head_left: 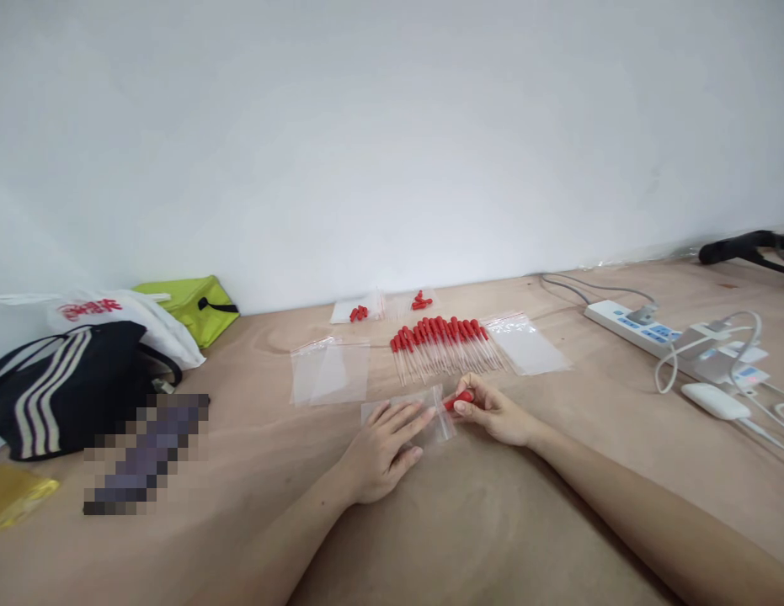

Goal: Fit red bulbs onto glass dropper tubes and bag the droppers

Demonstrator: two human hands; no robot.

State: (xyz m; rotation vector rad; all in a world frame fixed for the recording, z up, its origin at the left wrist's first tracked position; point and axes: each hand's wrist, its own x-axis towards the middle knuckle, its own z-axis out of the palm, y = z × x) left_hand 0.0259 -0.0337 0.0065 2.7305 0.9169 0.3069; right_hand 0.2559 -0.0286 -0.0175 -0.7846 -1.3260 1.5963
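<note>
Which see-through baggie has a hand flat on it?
The zip bag nearest the person: the left hand lies flat on it, and the right hand pinches a red piece by its edge. The other zip bags lie farther back, untouched.

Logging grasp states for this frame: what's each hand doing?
Left hand: open, fingers spread, pressing on clear bag.
Right hand: closed, fingers pinching red piece at the bag's edge.

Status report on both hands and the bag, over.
Left hand flat on clear bag. Right hand pinching red piece at bag's zip end. Red-tipped sticks beyond, not between hands.
</note>
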